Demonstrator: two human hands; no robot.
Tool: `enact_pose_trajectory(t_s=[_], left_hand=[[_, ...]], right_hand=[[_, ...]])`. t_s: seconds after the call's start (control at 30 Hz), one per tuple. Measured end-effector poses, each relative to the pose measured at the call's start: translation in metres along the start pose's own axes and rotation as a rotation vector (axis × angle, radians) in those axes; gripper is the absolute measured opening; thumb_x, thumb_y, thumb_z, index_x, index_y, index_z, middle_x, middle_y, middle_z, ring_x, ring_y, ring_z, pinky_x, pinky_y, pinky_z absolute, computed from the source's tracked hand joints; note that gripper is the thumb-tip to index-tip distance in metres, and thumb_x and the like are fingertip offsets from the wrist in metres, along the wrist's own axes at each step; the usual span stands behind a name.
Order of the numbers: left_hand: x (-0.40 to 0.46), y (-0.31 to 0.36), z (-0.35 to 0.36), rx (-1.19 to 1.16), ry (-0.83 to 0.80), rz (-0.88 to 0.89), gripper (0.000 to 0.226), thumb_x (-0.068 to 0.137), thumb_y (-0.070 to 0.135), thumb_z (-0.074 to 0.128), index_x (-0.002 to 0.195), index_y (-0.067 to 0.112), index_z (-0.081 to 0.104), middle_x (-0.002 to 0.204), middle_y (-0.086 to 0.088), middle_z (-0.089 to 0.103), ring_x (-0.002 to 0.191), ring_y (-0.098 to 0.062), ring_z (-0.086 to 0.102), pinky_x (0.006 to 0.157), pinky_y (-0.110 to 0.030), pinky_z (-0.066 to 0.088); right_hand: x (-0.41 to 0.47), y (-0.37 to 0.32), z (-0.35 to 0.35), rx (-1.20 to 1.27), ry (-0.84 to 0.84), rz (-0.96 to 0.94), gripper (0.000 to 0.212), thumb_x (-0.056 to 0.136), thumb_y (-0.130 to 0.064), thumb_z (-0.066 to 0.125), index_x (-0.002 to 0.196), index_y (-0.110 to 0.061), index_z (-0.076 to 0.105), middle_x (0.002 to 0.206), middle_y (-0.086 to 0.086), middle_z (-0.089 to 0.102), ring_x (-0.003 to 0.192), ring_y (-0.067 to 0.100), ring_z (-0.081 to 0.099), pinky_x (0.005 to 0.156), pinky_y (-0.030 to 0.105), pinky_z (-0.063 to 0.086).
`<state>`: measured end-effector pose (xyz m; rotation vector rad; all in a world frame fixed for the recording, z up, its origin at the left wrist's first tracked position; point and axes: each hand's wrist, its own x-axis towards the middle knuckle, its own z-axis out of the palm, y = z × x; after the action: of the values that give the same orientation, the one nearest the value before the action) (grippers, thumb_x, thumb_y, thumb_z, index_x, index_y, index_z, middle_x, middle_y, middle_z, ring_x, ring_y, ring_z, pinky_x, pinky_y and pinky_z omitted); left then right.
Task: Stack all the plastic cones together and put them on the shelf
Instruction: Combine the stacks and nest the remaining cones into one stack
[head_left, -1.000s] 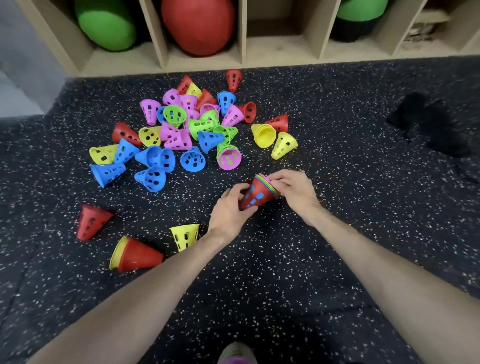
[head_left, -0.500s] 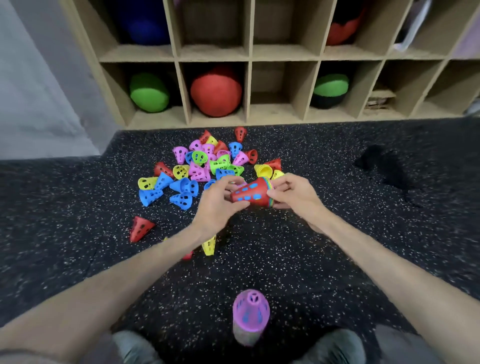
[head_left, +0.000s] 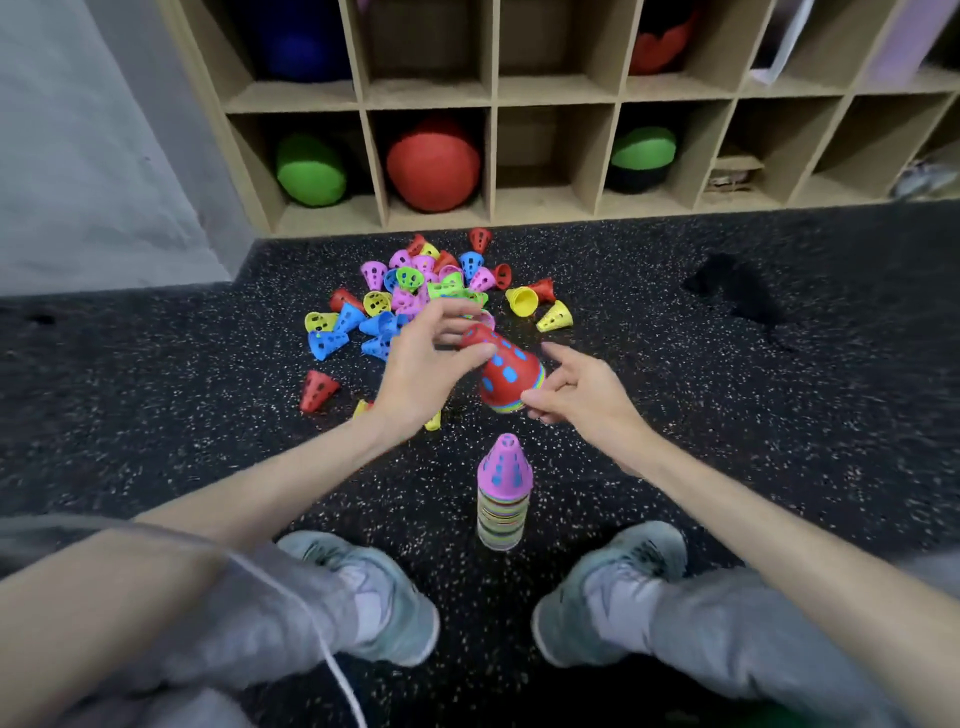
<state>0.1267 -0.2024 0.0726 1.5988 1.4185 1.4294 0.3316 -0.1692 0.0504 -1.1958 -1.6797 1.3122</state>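
Both hands pinch red-topped cone stack (head_left: 506, 376), left hand (head_left: 423, 364) at tip, right hand (head_left: 579, 392) at rim; loose cones (head_left: 410, 296) behind, tall pink-topped stack (head_left: 504, 493) upright between shoes (head_left: 374, 592); shelf (head_left: 493, 156) cubbies hold balls (head_left: 434, 166).

Speckled black floor (head_left: 675, 415), scattered cones (head_left: 415, 291), tall cone stack (head_left: 503, 493)

The red-topped nested cones (head_left: 506, 375) have swung from lying sideways to tip-up, nearer the tall stack (head_left: 503, 499); the left hand (head_left: 423, 371) now pinches the tip, right hand (head_left: 582, 397) at the rim.
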Motion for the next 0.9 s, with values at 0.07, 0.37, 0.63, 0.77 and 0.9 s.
enact_pose_trajectory(t_s=[0.07,0.37,0.63,0.77,0.9], left_hand=[[-0.01,-0.009,0.005,-0.009,0.026,-0.035,0.033,0.087,0.001,0.078,0.112,0.017,0.063,0.104,0.01,0.07,0.088,0.005,0.063,0.084,-0.019,0.053],[-0.036,-0.043,0.017,0.009,0.024,-0.142,0.027,0.087,0.006,0.079,0.105,0.022,0.068,0.104,0.004,0.077,0.096,-0.01,0.071,0.089,-0.025,0.056],[-0.049,-0.066,0.032,0.035,-0.159,-0.209,0.027,0.085,0.003,0.081,0.109,0.013,0.073,0.108,0.003,0.077,0.106,-0.007,0.072,0.092,-0.028,0.058],[-0.055,-0.07,0.045,0.059,-0.232,-0.212,0.028,0.085,0.0,0.079,0.111,0.009,0.073,0.111,0.002,0.076,0.108,0.0,0.069,0.092,-0.016,0.053],[-0.054,-0.072,0.049,0.072,-0.237,-0.198,0.028,0.086,0.002,0.08,0.111,0.011,0.073,0.11,0.003,0.076,0.11,0.001,0.067,0.097,-0.02,0.054]], right_hand=[[-0.007,0.009,0.009,-0.024,-0.016,-0.007,0.071,0.086,0.0,0.076,0.149,-0.004,0.043,0.072,0.005,0.068,0.069,0.023,0.066,0.068,0.033,0.057],[-0.021,0.055,0.016,-0.133,-0.043,0.002,0.056,0.086,-0.002,0.076,0.138,-0.003,0.055,0.062,-0.006,0.068,0.052,0.002,0.062,0.055,0.019,0.051],[-0.023,0.093,0.006,-0.442,-0.074,0.015,0.036,0.087,-0.028,0.077,0.121,-0.036,0.069,0.081,-0.019,0.076,0.067,-0.01,0.064,0.088,0.036,0.055],[-0.025,0.1,0.003,-0.407,-0.061,0.021,0.034,0.088,-0.028,0.077,0.119,-0.04,0.07,0.086,-0.016,0.077,0.075,-0.004,0.069,0.087,0.04,0.057],[-0.024,0.098,-0.001,-0.399,-0.015,-0.004,0.03,0.088,-0.03,0.076,0.113,-0.044,0.07,0.09,-0.017,0.076,0.083,0.001,0.07,0.09,0.039,0.055]])
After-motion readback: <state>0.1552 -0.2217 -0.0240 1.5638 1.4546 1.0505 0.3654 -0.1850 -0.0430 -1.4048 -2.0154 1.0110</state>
